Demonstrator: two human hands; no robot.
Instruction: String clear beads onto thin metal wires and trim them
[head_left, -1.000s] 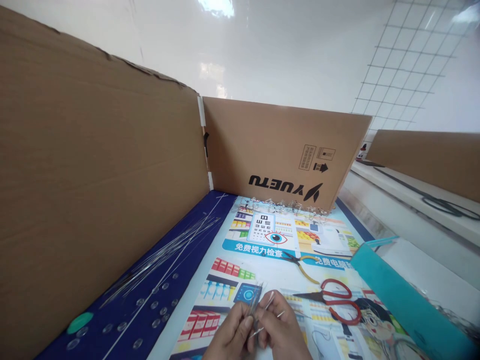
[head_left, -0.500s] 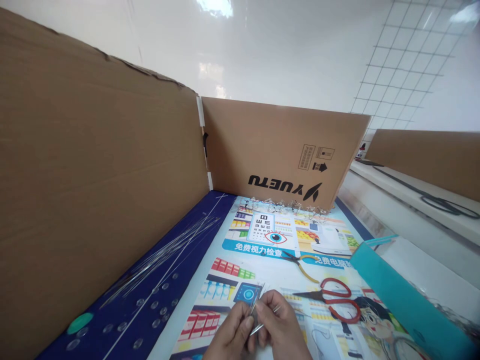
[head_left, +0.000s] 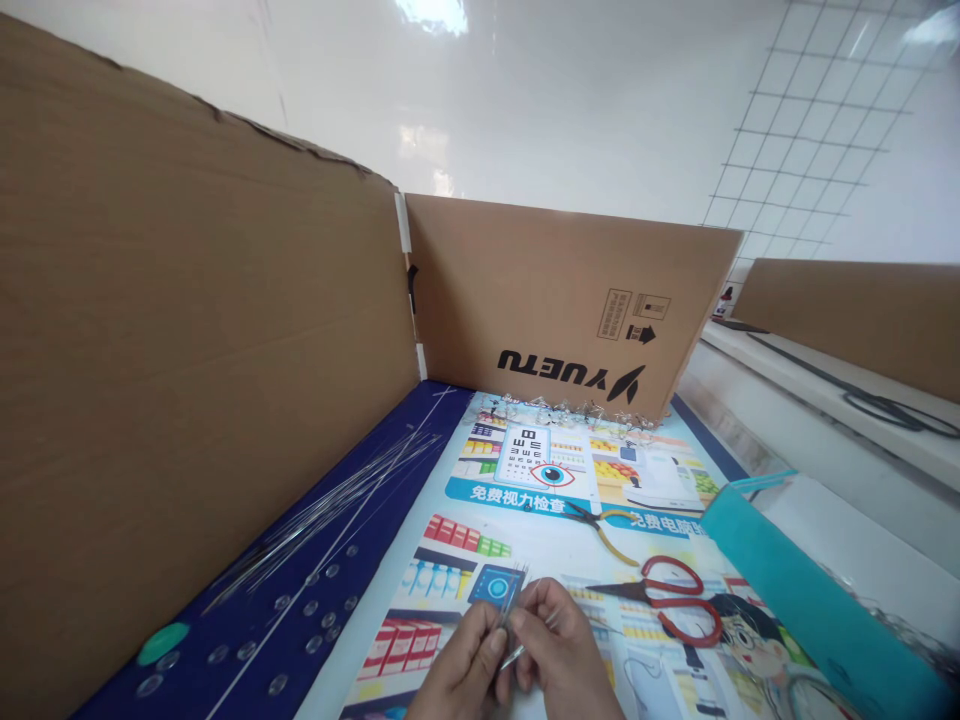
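Observation:
Low in the head view, my left hand and my right hand meet over the printed mat. Thin silvery wires stick up from between the fingers of my left hand, which is closed on them. My right hand pinches a slim metal piece that slants across the wires; its exact shape is partly hidden by fingers. Just right of my hands lie red-handled scissors, with yellow-handled pliers beyond them.
Cardboard panels stand at left and back. Long wires, clear discs and a green disc lie on the blue strip. Twisted wire pieces line the back. A teal box sits at right.
The wire tips between my hands have shifted slightly and show a little more plainly. Both hands have stayed almost in place.

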